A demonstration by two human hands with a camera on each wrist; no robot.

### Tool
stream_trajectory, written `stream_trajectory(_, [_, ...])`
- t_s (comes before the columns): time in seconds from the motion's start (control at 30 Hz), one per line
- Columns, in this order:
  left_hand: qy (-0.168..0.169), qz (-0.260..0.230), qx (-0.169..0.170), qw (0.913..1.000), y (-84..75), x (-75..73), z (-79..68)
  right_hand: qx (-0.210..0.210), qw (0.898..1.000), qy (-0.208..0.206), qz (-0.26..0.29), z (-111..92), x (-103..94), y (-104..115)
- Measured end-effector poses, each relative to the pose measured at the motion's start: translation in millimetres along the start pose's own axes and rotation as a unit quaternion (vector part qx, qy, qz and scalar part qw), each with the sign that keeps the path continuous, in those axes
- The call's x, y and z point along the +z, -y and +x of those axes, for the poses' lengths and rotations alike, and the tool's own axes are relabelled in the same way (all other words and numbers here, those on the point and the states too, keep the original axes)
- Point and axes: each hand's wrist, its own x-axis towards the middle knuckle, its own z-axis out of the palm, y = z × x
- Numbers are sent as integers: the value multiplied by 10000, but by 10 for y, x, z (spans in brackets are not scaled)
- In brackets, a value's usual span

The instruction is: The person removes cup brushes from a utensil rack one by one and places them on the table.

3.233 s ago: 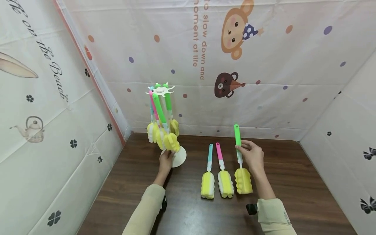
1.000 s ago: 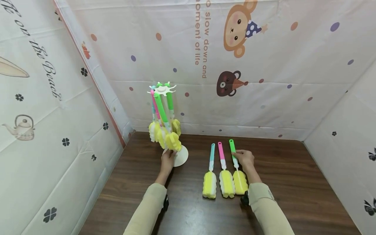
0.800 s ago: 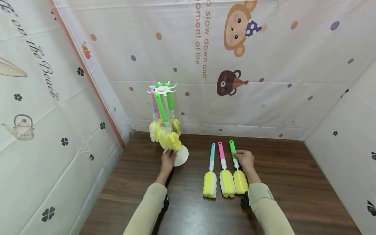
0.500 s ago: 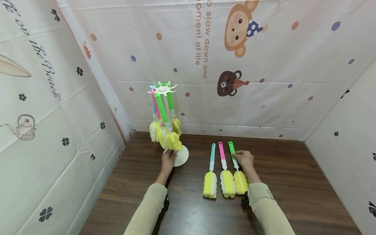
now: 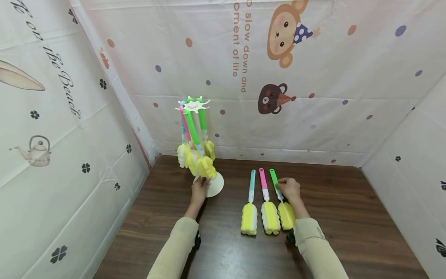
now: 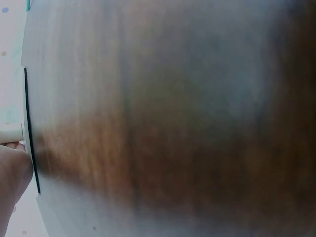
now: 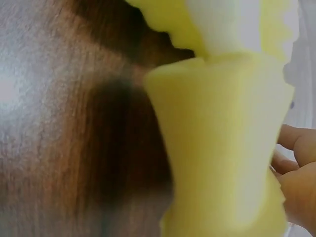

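Note:
A white rack point(image 5: 192, 106) stands at the back left, hung with several sponge bottle brushes with green, pink and blue handles. Low on that rack, by its round base point(image 5: 216, 186), my left hand point(image 5: 199, 190) holds on; the brushes partly hide its fingers. In the left wrist view, fingers point(image 6: 15, 163) lie at the rack's pale post point(image 6: 11, 133). My right hand point(image 5: 290, 190) pinches the handle of a green-handled sponge brush point(image 5: 274, 179). Its yellow sponge head point(image 7: 217, 133) fills much of the right wrist view. Left of it lie a pink-handled brush point(image 5: 270, 217) and a blue-handled brush point(image 5: 249, 219).
The dark wooden tabletop point(image 5: 167, 240) carries everything. Printed white cloth point(image 5: 313, 128) rises behind the table, with further cloth walls on the left and right.
The green-handled brush has come down and left, beside the pink one, with my right hand still on it. Its handle top has lately tilted further left. My left hand stays at the rack.

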Motion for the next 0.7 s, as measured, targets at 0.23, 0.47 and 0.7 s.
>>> stream_trajectory(0.23, [-35, 102, -47, 9999, -3, 6, 9, -233, 9993, 201, -196, -37, -72, 145])
stream_trajectory(0.47, [-26, 63, -40, 10000, -16, 0, 8, -768, 9970, 21, -80, -114, -60, 481])
stream_trajectory(0.7, [91, -21, -144, 9999, -30, -8, -11, -1297, 9913, -160, 144, -242, -10, 860])
